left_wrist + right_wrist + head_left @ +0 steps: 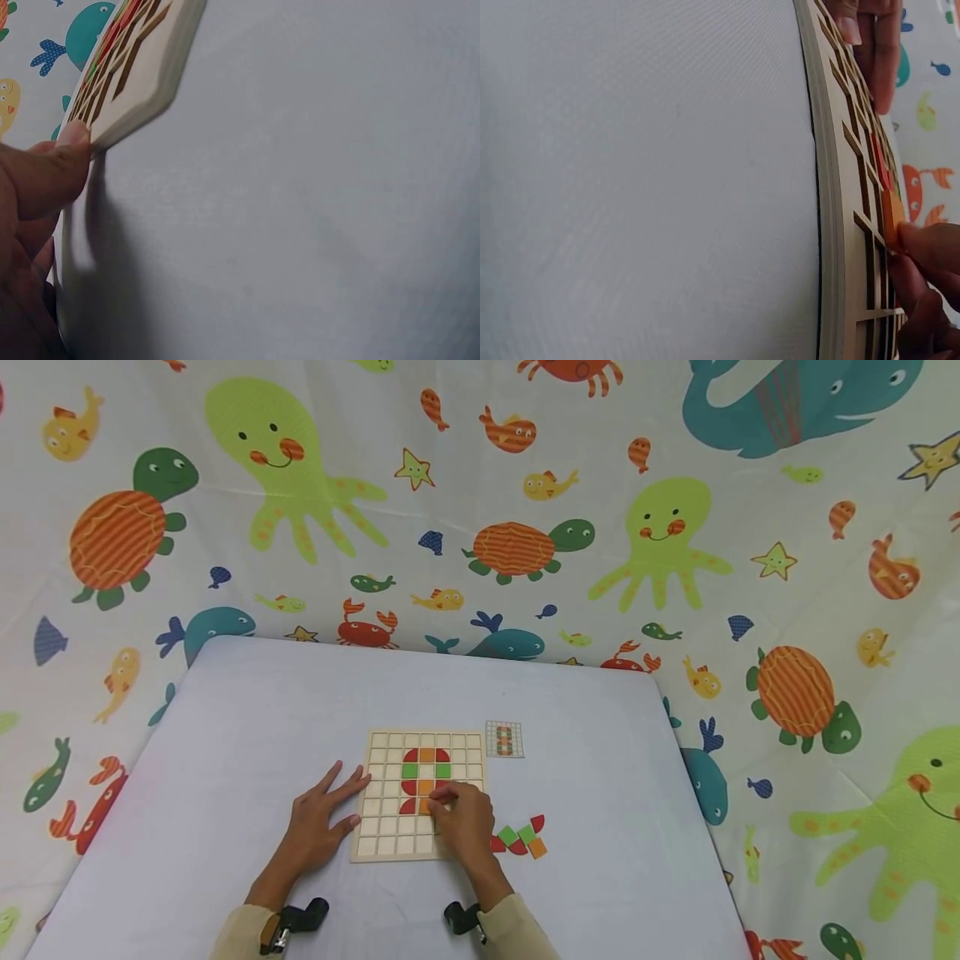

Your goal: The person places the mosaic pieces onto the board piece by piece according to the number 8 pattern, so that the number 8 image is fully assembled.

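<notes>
The right hand [467,825], at 4 o'clock on the pale wooden square grid board [378,845], pinches an orange square tile [424,807]; I cannot tell whether it sits fully in its cell. Apart from it, the left hand [315,827], at 9 o'clock, spreads its fingers, tips touching the board's edge. Red curved, green square and orange square tiles [409,771] run from the centre toward 12. Loose coloured tiles [527,834] lie at 4 o'clock past the right hand; a small printed grid card [504,740] lies at 2, all on white cloth [600,760].
</notes>
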`<control>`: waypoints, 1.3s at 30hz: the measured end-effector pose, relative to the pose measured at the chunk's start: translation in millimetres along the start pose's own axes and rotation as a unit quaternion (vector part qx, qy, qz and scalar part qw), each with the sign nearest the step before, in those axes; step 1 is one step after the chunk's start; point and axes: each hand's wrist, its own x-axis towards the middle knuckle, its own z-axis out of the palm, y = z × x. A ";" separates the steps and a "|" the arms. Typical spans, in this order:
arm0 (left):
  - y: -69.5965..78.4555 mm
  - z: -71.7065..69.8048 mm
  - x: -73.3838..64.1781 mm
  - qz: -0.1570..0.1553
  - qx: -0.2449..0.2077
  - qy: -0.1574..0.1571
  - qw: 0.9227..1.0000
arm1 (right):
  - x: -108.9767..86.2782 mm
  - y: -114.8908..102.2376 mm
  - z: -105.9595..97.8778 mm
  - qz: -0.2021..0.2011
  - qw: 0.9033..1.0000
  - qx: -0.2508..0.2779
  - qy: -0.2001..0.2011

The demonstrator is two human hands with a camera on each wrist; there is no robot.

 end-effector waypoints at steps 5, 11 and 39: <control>-1.5 1.3 0.6 -0.002 0.004 -0.001 1.000 | 1.0 -0.4 1.9 -0.004 1.000 -0.005 0.000; -1.9 1.6 0.1 -0.002 0.003 0.001 1.000 | 0.6 -1.2 1.8 -0.013 1.000 -0.011 -0.002; -2.9 3.9 -0.7 0.009 0.009 0.010 1.000 | 4.4 57.4 -81.5 0.010 0.998 0.030 0.046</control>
